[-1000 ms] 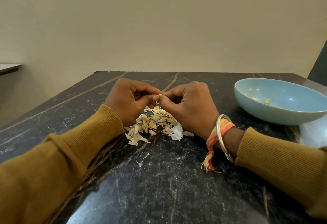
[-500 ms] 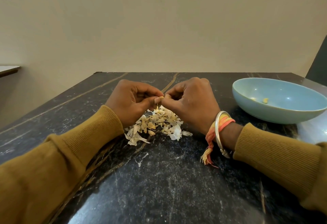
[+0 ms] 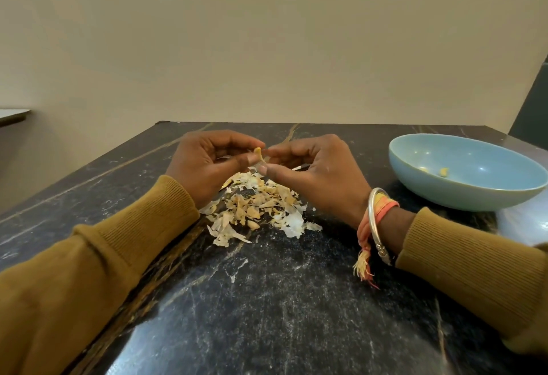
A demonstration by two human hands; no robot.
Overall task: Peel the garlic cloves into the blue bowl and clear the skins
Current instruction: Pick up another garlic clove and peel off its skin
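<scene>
- Since the earlier frames the left hand [image 3: 207, 161] has drawn slightly away from the right hand [image 3: 320, 173], so the garlic clove [image 3: 258, 154] shows more plainly between their fingertips.
- Nearest, 2 mustard sleeves [image 3: 89, 271] lie on the black marble table [image 3: 267, 300], 1 at each side.
- On the right wrist sit a silver bangle [image 3: 374, 217] and an orange thread band [image 3: 366, 232] with a frayed tassel.
- A pile of garlic skins [image 3: 255, 211] lies on the table between the wrists, just below the fingertips; a few unpeeled-looking bits are mixed in.
- Above the pile, the left hand's curled thumb and fingers pinch the clove from the left.
- The right hand's thumb and forefinger pinch its lower end from the right, the other fingers curled; neither hand is open.
- Far right stands the blue bowl [image 3: 462, 197], well apart from the hands, with 2 peeled cloves [image 3: 444, 171] inside.
- Beyond the table's far edge is a plain beige wall [image 3: 267, 48].
</scene>
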